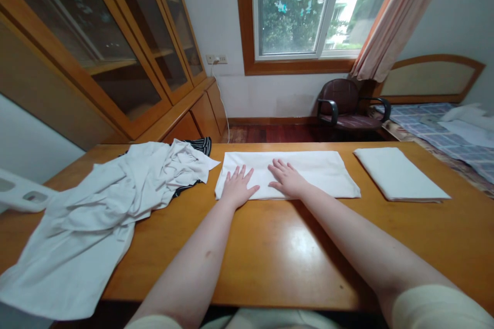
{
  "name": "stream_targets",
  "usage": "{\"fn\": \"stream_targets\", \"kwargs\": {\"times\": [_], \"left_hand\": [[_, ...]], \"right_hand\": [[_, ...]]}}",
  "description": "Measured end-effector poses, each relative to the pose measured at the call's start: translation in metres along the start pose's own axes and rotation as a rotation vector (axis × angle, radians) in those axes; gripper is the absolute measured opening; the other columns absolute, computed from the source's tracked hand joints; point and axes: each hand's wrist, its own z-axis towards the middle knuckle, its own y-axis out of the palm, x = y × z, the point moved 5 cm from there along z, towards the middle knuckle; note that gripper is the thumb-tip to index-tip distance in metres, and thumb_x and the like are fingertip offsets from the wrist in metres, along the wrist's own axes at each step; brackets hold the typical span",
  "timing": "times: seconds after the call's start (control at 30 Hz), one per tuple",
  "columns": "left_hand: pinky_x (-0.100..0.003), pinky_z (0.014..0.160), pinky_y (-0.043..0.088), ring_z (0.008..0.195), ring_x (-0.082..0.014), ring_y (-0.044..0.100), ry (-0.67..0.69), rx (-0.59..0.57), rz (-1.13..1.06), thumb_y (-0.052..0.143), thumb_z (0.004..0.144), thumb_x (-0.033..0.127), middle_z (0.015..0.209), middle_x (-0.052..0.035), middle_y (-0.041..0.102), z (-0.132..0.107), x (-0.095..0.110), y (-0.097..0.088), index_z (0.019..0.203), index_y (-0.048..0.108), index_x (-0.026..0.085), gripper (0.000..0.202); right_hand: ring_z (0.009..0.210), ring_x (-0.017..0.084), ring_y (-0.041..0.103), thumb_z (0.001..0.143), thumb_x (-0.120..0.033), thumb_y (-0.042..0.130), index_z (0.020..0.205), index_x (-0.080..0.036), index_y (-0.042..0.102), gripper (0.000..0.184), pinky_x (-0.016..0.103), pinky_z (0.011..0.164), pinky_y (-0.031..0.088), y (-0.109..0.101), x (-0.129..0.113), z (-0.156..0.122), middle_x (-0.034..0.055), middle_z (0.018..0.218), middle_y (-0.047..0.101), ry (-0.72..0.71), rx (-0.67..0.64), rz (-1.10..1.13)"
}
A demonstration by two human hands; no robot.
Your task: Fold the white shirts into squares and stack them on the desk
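Note:
A white cloth (320, 175), folded into a long flat rectangle, lies crosswise on the wooden table (270, 257). My left hand (238, 188) rests flat on its left part, fingers spread. On the middle of the same cloth lies my right hand (287, 179), palm down with its fingers stretched out. Neither hand grips anything. To the right sits a second white cloth (399, 172), folded into a smaller, neat stack. A crumpled heap of white cloth (100, 205) spreads over the table's left side, with black striped fabric (201, 146) showing from under it.
A white plastic object (27, 193) with slots stands at the far left edge. Beyond the table are a glass-door cabinet (131, 15), a maroon armchair (341, 105) and a bed (443, 123) at the right. A white cord (222, 92) hangs from the wall socket.

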Motion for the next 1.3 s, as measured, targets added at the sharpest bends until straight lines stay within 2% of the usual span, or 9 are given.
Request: {"fn": "stream_targets", "kwargs": {"times": [0.13, 0.3, 0.4, 0.57, 0.7, 0.87, 1.1, 1.2, 1.3], "left_hand": [[-0.052, 0.112, 0.01, 0.143, -0.0278, 0.01, -0.016, -0.014, -0.022, 0.03, 0.084, 0.069, 0.156, -0.0058, 0.014, 0.001, -0.003, 0.0, 0.147, 0.022, 0.03, 0.075], [-0.052, 0.113, 0.01, 0.143, -0.0273, 0.009, -0.02, -0.025, -0.034, 0.031, 0.084, 0.068, 0.156, -0.005, 0.015, 0.001, -0.003, -0.001, 0.147, 0.022, 0.031, 0.074], [-0.052, 0.113, 0.009, 0.143, -0.0273, 0.009, -0.023, -0.039, -0.044, 0.032, 0.084, 0.067, 0.156, -0.0054, 0.014, 0.0, -0.002, -0.001, 0.147, 0.022, 0.03, 0.074], [-0.054, 0.112, 0.011, 0.143, -0.0293, 0.01, -0.056, -0.076, -0.072, 0.032, 0.085, 0.064, 0.156, -0.006, 0.014, -0.005, -0.001, -0.003, 0.147, 0.023, 0.03, 0.071], [-0.052, 0.112, 0.013, 0.142, -0.0326, 0.012, -0.096, 0.011, -0.049, 0.034, 0.087, 0.058, 0.155, -0.0106, 0.019, -0.003, 0.013, -0.015, 0.144, 0.033, 0.021, 0.068], [-0.049, 0.114, 0.009, 0.143, -0.028, 0.01, 0.146, 0.069, -0.04, 0.041, 0.086, 0.054, 0.156, -0.0085, 0.015, 0.022, 0.084, -0.025, 0.144, 0.033, 0.022, 0.066], [-0.05, 0.114, 0.008, 0.143, -0.0271, 0.011, 0.209, 0.117, -0.074, 0.034, 0.088, 0.053, 0.156, -0.0065, 0.016, 0.072, 0.165, -0.006, 0.145, 0.03, 0.023, 0.065], [-0.048, 0.114, 0.009, 0.142, -0.0243, 0.014, 0.238, 0.084, -0.092, 0.029, 0.088, 0.057, 0.155, -0.0058, 0.02, 0.085, 0.165, 0.003, 0.146, 0.028, 0.026, 0.066], [-0.046, 0.114, 0.01, 0.142, -0.0251, 0.013, 0.146, 0.063, -0.107, 0.028, 0.085, 0.065, 0.155, -0.0071, 0.019, 0.093, 0.137, 0.008, 0.147, 0.025, 0.025, 0.074]], "right_hand": [[0.142, 0.024, 0.016, 0.09, -0.062, 0.026, 0.148, -0.019, 0.025, 0.072, 0.042, 0.113, 0.016, 0.004, 0.046, 0.01, 0.0078, 0.154, 0.019, 0.182, -0.042, -0.003], [0.141, 0.027, 0.017, 0.088, -0.064, 0.024, 0.148, -0.013, 0.025, 0.078, 0.044, 0.112, 0.016, -0.005, 0.132, -0.02, 0.0118, 0.153, 0.022, 0.566, 0.02, -0.079], [0.139, 0.029, 0.02, 0.087, -0.065, 0.022, 0.146, -0.01, 0.028, 0.081, 0.048, 0.111, 0.017, -0.01, 0.159, -0.037, 0.0146, 0.152, 0.025, 0.726, 0.072, -0.111], [0.139, 0.029, 0.022, 0.087, -0.065, 0.021, 0.146, -0.012, 0.028, 0.08, 0.05, 0.11, 0.018, -0.011, 0.159, -0.044, 0.0139, 0.151, 0.027, 0.742, 0.103, -0.117], [0.139, 0.03, 0.022, 0.088, -0.064, 0.022, 0.146, -0.011, 0.029, 0.079, 0.051, 0.109, 0.018, -0.01, 0.152, -0.048, 0.0156, 0.151, 0.027, 0.742, 0.128, -0.125], [0.138, 0.032, 0.024, 0.089, -0.061, 0.025, 0.147, -0.016, 0.026, 0.074, 0.056, 0.108, 0.016, -0.012, 0.145, -0.051, 0.0176, 0.15, 0.028, 0.72, 0.174, -0.135], [0.139, 0.022, 0.025, 0.093, -0.045, 0.031, 0.144, -0.014, 0.034, 0.06, 0.04, 0.112, 0.021, -0.014, 0.129, -0.045, 0.0117, 0.15, 0.031, 0.413, 0.141, -0.083], [0.139, 0.023, 0.025, 0.092, -0.047, 0.03, 0.145, -0.013, 0.032, 0.062, 0.041, 0.112, 0.021, -0.012, 0.134, -0.045, 0.0116, 0.15, 0.032, 0.447, 0.106, -0.064], [0.139, 0.023, 0.024, 0.092, -0.05, 0.03, 0.146, -0.012, 0.03, 0.066, 0.04, 0.112, 0.021, -0.011, 0.138, -0.045, 0.0109, 0.15, 0.03, 0.464, 0.089, -0.061]]}}
